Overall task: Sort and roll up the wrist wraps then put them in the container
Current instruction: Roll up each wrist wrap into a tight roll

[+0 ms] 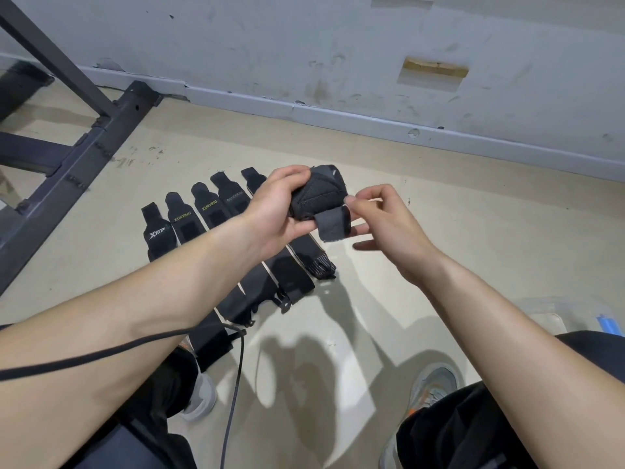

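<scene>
Five wrist wraps (184, 220) lay flat on the floor (456, 238), left hand (279, 214) gripped a rolled wrap (318, 194) above them, right hand (385, 228) pinched its loose tail (333, 228) — lose that pinch before the tail fastened and the roll would likely unwind.

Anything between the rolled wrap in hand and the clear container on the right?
No loose object shows. The rolled wrap, gripped by the left hand with the right hand pinching its tail, has only the right forearm crossing toward the container.

Wraps (179, 221) in a row on floor (473, 238), rolled wrap (316, 198) above, rack (84, 154) left, container (554, 316) right
</scene>
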{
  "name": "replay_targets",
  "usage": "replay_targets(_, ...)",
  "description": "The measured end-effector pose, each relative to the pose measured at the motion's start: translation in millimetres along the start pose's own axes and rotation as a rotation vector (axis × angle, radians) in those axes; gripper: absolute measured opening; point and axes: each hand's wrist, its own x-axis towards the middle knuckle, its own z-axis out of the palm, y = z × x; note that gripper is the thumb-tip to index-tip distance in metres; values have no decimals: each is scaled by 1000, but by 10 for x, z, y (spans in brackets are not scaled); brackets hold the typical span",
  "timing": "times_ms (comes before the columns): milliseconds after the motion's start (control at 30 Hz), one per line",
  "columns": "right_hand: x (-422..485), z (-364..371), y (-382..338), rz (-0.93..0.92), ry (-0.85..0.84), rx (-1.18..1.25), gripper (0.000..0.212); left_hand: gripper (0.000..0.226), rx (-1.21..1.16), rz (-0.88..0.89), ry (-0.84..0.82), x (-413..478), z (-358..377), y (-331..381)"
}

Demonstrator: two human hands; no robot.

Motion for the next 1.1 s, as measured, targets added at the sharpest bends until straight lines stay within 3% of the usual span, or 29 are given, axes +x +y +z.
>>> replay_targets(100, -51, 70, -12, -5, -110, 108, 22, 26, 5, 11, 8, 6, -12, 0)
replay_targets(400, -18, 32, -75, -124, -44, 215, 6, 26, 144, 69, -58, -26, 37, -189)
replay_targets(600, 10, -49, -81, -118, -116, 333, 32, 22, 80, 50, -44, -21, 50, -170)
replay_targets(700, 22, -61, -84, -162, -98, 155, 39, 26, 67, 5, -55, -32, 46, -171)
replay_targets(833, 15, -34, -68, -258, 20, -62, 10, 23, 100, -44, -85, -71, 59, -230)
replay_targets(1033, 51, -70, 1, -529, 214, -563, 15, 30, 157, -50, -98, -120, 108, -325)
replay_targets(1100, 45, -58, 33, -552, 239, -632, 15, 26, 175, -54, -110, -131, 124, -355)
